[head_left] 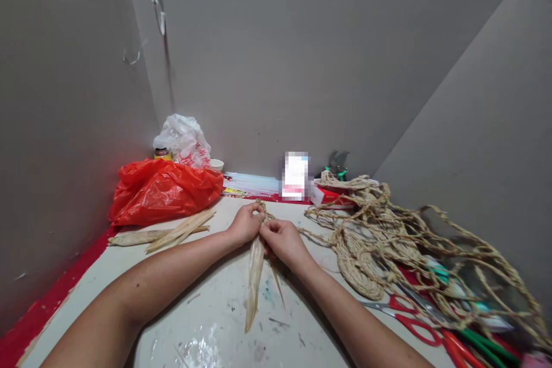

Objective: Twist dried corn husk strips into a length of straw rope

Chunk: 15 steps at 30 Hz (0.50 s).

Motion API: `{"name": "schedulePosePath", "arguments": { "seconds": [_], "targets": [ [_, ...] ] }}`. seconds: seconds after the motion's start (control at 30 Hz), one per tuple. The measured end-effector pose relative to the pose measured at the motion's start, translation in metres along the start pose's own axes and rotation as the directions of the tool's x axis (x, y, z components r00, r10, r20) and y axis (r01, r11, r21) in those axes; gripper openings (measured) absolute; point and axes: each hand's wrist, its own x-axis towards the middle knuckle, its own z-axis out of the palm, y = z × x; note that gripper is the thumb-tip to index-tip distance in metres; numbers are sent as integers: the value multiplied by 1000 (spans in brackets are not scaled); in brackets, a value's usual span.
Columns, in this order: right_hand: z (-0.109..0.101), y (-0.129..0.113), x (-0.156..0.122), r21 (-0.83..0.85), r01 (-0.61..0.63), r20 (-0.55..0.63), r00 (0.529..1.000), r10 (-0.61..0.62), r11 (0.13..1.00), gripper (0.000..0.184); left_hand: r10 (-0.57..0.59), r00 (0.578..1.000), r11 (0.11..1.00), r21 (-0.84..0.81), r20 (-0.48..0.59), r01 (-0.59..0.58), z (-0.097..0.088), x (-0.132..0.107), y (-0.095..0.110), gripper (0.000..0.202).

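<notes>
My left hand [246, 223] and my right hand [282, 240] meet at the middle of the board, both closed in a pinch. Between them is a dried husk strip [254, 287], pale and flat, its wide end hanging toward me. A thinner husk tail [278, 283] pokes out below my right hand. Just beyond my fingertips shows a short bit of twisted husk cord [261, 205]. The exact spot where the strip joins the cord is hidden by my fingers. Left of my hands lie loose dried husks [181, 231].
Tangled husk rope [371, 247] heaps up at the right, with red-handled scissors [416, 322] in front of it. A red plastic bag [168, 192], a white bag [183, 138] and a white cup [216, 165] stand back left. A blurred bright screen [295, 175] leans at the back. Grey walls surround the board.
</notes>
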Motion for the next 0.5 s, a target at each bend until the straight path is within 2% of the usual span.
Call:
{"name": "schedulePosePath", "arguments": {
  "seconds": [0.07, 0.17, 0.33, 0.4, 0.5],
  "targets": [
    [1, 1, 0, 17, -8, 17, 1000, 7, 1000, 22, 6, 1000, 1000, -5, 4, -6, 0, 0, -2, 4],
    [0, 7, 3, -40, 68, -5, 998, -68, 997, 19, -16, 1000, 1000, -22, -3, 16, 0, 1, -3, 3],
    [-19, 16, 10, -260, 187, -192, 952, -240, 948, 21, -140, 990, 986, -95, -4, 139, 0, -1, 2, 4],
    [-33, 14, 12, -203, 221, -307, 911, -276, 954, 24, -174, 985, 979, -109, -1, 173, -1, -1, 5, 5],
    [-56, 3, 12, 83, 261, -463, 865, -195, 962, 22, -188, 982, 976, -112, 10, 188, -1, -2, 8, 8]
  ]
}}
